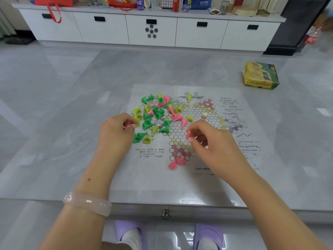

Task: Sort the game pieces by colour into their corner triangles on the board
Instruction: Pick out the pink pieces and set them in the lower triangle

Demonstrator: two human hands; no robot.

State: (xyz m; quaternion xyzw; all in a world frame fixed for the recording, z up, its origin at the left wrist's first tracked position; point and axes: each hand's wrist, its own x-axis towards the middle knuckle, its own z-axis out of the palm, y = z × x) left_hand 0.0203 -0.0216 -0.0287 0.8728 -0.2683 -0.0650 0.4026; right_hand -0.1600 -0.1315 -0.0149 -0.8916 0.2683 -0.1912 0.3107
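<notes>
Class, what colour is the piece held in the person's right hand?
Pink piece in the right hand, head view.

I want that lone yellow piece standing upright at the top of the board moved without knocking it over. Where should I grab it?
Pinch the yellow piece by its narrow upper end, from straight above. It seems to stand upright on its wide base, apart from the jumbled pile to its left, so fingers have room on both sides.
</notes>
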